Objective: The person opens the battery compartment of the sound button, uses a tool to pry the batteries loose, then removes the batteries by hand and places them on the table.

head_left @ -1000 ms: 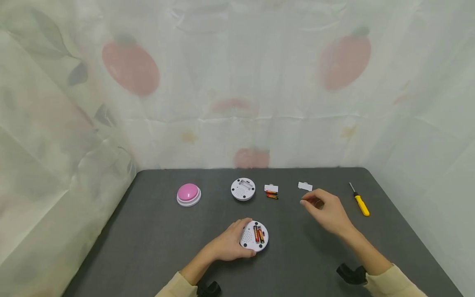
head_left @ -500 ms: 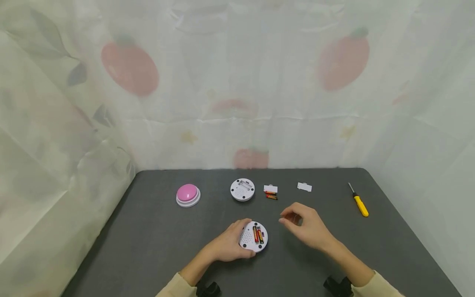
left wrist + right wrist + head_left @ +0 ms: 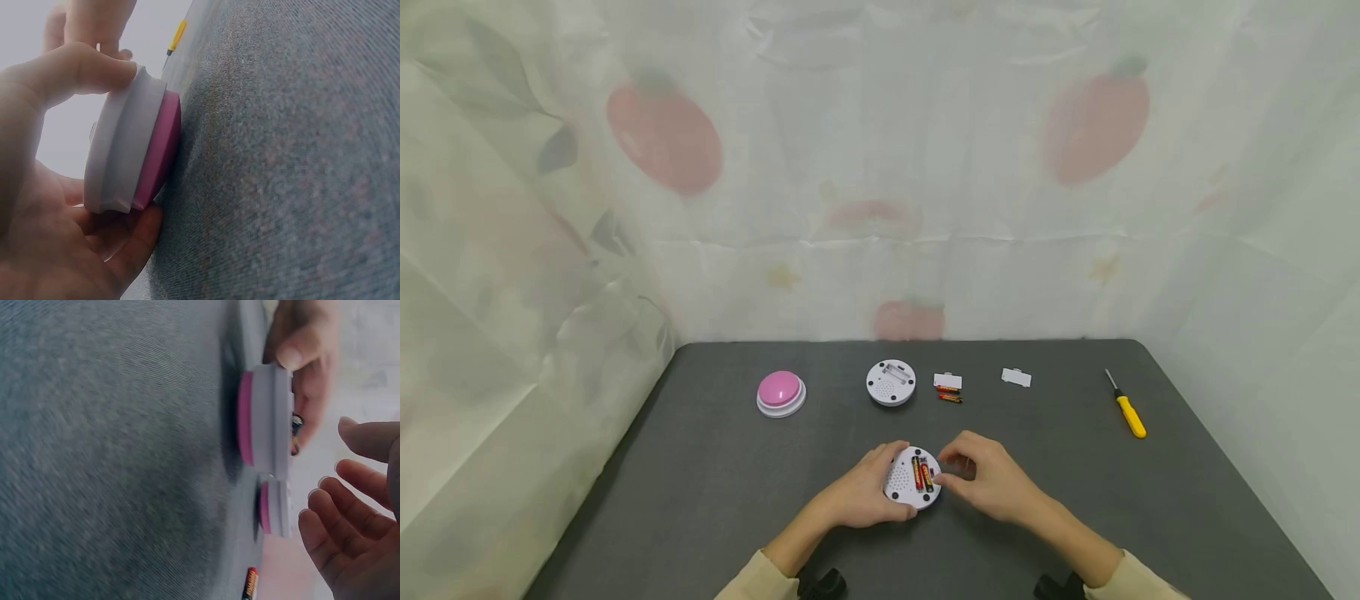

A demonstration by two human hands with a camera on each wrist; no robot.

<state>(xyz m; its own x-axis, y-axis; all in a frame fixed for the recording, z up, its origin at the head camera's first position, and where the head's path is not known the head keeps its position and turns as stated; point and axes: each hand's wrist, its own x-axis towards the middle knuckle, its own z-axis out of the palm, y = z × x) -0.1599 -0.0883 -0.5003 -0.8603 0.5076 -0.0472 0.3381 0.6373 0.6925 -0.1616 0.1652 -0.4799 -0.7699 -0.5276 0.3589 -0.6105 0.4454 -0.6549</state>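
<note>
A white round push-button unit (image 3: 898, 479) lies upside down near the table's front, its pink dome (image 3: 160, 150) facing the tabletop. My left hand (image 3: 865, 492) grips it by the rim, thumb on the near side and fingers on the far side. Two red-and-black batteries (image 3: 927, 477) sit in its exposed compartment, their ends standing slightly proud in the right wrist view. At the unit's right edge is my right hand (image 3: 992, 479), thumb and fingers bent but apart. Nothing shows between them in the right wrist view.
Behind stand a pink-topped button (image 3: 779, 390) and an upturned button (image 3: 891, 382) with a bare battery slot. Loose batteries (image 3: 950, 398) lie by a white cover (image 3: 947, 380). Farther right are another cover (image 3: 1017, 377) and a yellow screwdriver (image 3: 1131, 415). A curtain (image 3: 880, 167) hangs behind the table.
My right hand has moved left and toward me, from near the right-hand cover to the held unit's edge. My left hand and the unit have stayed put.
</note>
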